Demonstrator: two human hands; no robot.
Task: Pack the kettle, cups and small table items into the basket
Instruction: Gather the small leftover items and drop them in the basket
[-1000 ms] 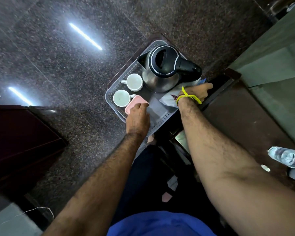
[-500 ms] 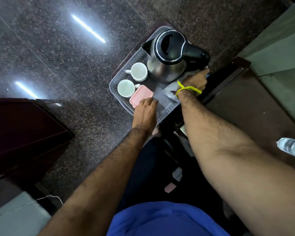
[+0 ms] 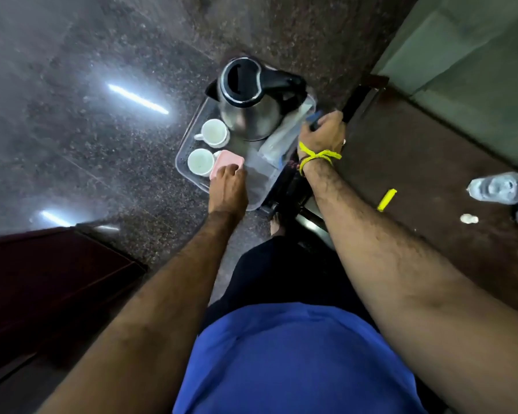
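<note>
Over the floor, both hands carry the basket [image 3: 192, 138] by its near rim.

Left hand [image 3: 227, 189] grips beside the cups [image 3: 213, 133]; kettle [image 3: 247, 101] stands at the far end; right hand [image 3: 322, 135] clutches the right rim, nearer the kettle.

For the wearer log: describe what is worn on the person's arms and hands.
Both forearms are bare and hairy, with no sleeves in view. The right hand has a knotted yellow thread at the wrist and a ring on one finger. The left hand wears nothing visible.
</note>
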